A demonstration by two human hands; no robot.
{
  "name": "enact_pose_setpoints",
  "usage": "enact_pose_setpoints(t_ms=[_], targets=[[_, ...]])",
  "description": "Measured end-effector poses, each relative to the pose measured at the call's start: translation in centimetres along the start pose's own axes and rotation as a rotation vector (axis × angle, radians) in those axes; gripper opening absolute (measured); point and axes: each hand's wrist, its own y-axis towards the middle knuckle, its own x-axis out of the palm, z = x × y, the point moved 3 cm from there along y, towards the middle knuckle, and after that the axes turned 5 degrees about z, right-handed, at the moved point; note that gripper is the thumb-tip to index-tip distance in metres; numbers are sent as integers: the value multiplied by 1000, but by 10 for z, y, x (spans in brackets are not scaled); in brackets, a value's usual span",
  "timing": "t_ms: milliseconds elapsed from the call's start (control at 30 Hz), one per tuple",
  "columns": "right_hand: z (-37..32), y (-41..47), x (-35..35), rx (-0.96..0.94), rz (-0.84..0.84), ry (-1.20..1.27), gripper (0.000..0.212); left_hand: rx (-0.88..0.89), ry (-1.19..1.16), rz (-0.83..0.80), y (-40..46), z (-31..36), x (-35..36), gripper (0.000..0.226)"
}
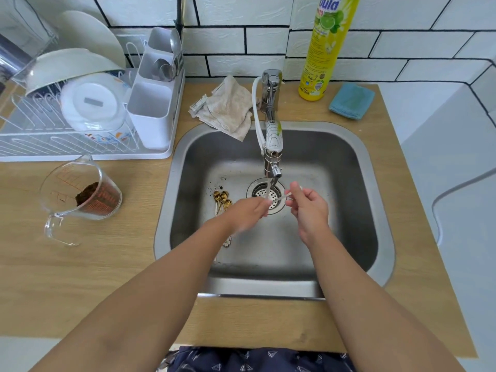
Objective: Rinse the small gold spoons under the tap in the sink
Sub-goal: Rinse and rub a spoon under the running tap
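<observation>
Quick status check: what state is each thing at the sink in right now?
Tap: running, stream falling over the drain.
Spoon: held in the stream by both hands.
Left hand: gripping the spoon's end.
Right hand: pinching its handle.
Gold spoons: lying bunched on the sink floor.
Measuring cup: tipped on its side.

Both bare forearms reach forward and converge, the left hand (248, 210) blurred with fingers curled, the right hand (308, 208) pinching with thumb and fingertips, wrists slightly bent.
</observation>
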Motion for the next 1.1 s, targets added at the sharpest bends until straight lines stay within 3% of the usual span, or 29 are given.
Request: enact_pose_setpoints(t_ms=[133, 267, 433, 467, 533, 600, 667, 833, 933, 1100], targets=[[-3, 1, -6, 2, 28, 68, 20, 80, 59, 8, 19, 36, 11, 42], [-10, 9, -21, -6, 176, 187, 18, 25, 16, -34, 4, 1, 7, 42], [-2, 0, 3, 26, -81, 63, 8, -221, -233, 10, -20, -34, 7, 51], [1, -3, 8, 24, -169, 4, 17, -284, -240, -2, -25, -37, 8, 57], [7, -11, 16, 12, -332, -117, 26, -355, -149, -51, -35, -46, 9, 70], [14, -17, 21, -2, -421, -227, 19, -393, -31, -93, -44, -54, 9, 84], [15, -21, 24, 5, -431, -275, 13, -382, 57, -111, -47, -60, 10, 90], [16, -22, 23, 25, -345, -326, 27, -232, 174, -131, -43, -58, 16, 65], [17, -24, 23, -28, -374, -401, 12, -280, 145, -211, -47, -61, 20, 71], [14, -22, 23, 76, -368, -294, 30, -292, 159, -186, -48, -60, 19, 78]])
